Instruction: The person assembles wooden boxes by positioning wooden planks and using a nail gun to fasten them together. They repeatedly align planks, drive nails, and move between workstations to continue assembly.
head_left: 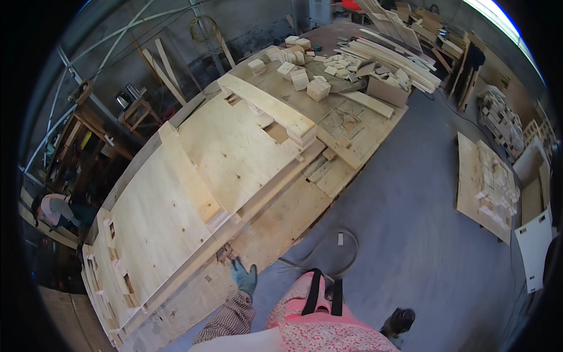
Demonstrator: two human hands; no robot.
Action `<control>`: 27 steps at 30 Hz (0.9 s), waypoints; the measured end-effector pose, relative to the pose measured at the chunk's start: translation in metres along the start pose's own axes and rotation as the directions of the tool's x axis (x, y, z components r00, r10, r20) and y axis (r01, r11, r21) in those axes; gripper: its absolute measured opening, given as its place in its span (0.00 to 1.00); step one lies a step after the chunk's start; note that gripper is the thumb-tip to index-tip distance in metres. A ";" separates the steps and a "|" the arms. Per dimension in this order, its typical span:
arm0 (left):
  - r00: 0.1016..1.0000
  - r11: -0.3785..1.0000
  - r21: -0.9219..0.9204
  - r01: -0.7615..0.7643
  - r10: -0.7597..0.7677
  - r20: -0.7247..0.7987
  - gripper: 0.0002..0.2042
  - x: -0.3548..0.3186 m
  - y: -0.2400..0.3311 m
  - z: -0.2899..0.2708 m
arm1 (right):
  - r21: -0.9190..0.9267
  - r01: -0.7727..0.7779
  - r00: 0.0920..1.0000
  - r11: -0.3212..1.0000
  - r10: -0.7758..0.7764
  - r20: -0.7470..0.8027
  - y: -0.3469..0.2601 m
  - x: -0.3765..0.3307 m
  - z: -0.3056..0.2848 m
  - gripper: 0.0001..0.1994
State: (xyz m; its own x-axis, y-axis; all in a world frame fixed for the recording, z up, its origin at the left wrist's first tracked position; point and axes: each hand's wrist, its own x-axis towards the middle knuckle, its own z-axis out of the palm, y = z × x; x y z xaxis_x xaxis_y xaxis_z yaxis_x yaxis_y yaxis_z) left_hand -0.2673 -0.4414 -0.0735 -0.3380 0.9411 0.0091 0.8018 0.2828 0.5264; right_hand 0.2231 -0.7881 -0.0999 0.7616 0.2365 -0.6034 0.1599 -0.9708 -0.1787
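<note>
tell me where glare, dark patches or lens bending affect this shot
Head view, upper right: a bright strip blows out to white; head view, far left: dimness obscures the co-worker; head view, centre: the plywood panel's long edges look bent by the fisheye, while black fills the corners.

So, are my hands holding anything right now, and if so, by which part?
Your left hand holds nothing; it's open, near the wooden worktable. Your right hand is out of view, so whether it holds anything can't be told.
</note>
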 end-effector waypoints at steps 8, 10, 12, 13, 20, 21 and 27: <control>0.946 0.891 0.317 0.324 -0.297 -0.130 0.35 0.209 0.064 -0.047 | -0.226 0.489 0.868 0.842 -0.496 0.028 -0.301 0.147 -0.176 0.16; 0.876 0.703 0.524 0.481 -0.371 -0.308 0.37 0.210 0.085 -0.016 | -0.220 0.564 0.817 0.796 -0.576 0.010 -0.374 0.139 -0.201 0.18; 0.881 0.698 0.540 0.470 -0.334 -0.335 0.38 0.206 0.068 -0.001 | -0.070 0.535 0.845 0.842 -0.534 0.022 -0.463 0.089 -0.233 0.21; 0.885 0.718 0.518 0.465 -0.364 -0.289 0.37 0.206 0.075 -0.005 | -0.147 0.571 0.816 0.807 -0.578 0.000 -0.468 0.123 -0.230 0.22; 0.897 0.768 0.464 0.442 -0.362 -0.254 0.36 0.195 0.101 -0.006 | -0.178 0.781 0.624 0.598 -0.758 0.191 -0.657 0.132 -0.237 0.21; 0.907 0.785 0.457 0.419 -0.334 -0.257 0.36 0.196 0.106 -0.006 | -0.196 0.801 0.599 0.566 -0.767 0.229 -0.683 0.133 -0.239 0.21; 0.835 0.848 -0.196 0.493 -0.524 -0.167 0.30 0.173 0.109 0.017 | -0.379 0.887 0.404 0.263 -0.839 0.365 -0.826 0.140 -0.228 0.19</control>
State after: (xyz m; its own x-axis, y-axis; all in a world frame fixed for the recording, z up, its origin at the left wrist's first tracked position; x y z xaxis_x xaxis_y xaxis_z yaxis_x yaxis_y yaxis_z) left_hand -0.2303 -0.2448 -0.0289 -0.7850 0.6065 -0.1261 0.4167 0.6676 0.6170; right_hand 0.3405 0.0376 0.1404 -0.0553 0.9242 -0.3778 0.9560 -0.0602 -0.2873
